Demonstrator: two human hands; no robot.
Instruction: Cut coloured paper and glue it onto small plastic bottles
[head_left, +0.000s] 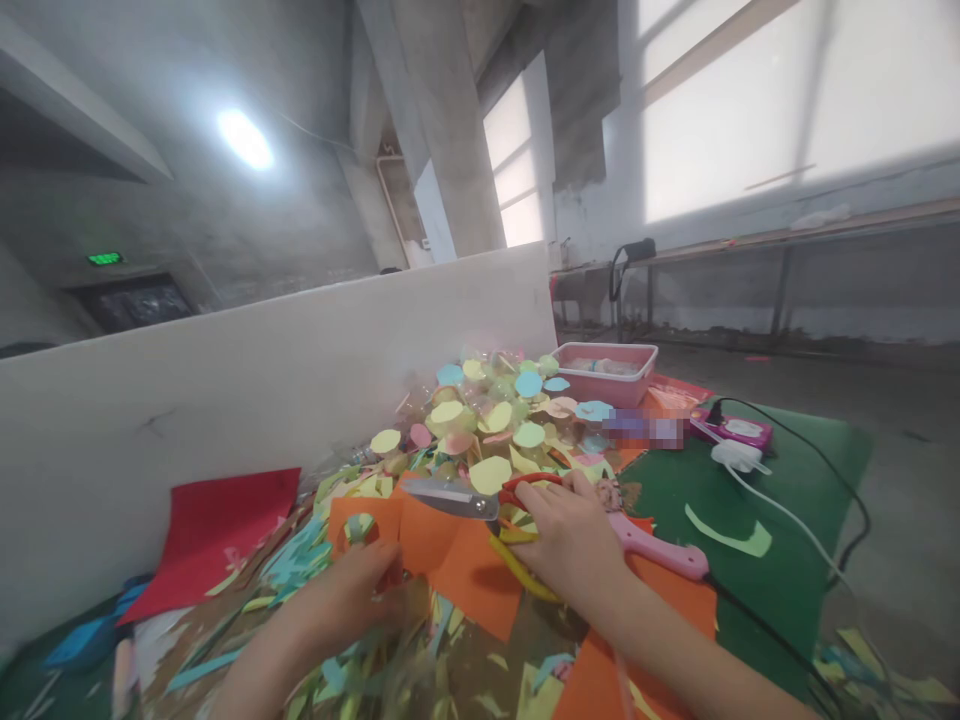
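Note:
My right hand (571,535) is closed round the red and yellow handles of a pair of scissors (457,497), whose grey blades point left over an orange paper sheet (442,550). My left hand (360,585) grips the near left part of that orange sheet, fingers curled on it. A round hole is cut in the sheet near its left corner. Behind the scissors lies a heap of cut paper circles (495,415) in yellow, blue and pink.
A pink glue gun (660,550) with a black cord lies right of my hand on the green mat (795,560). A pink tray (609,372) stands at the back, a white board wall (247,390) on the left, red paper (217,530) beside it, and chargers (739,445) at right.

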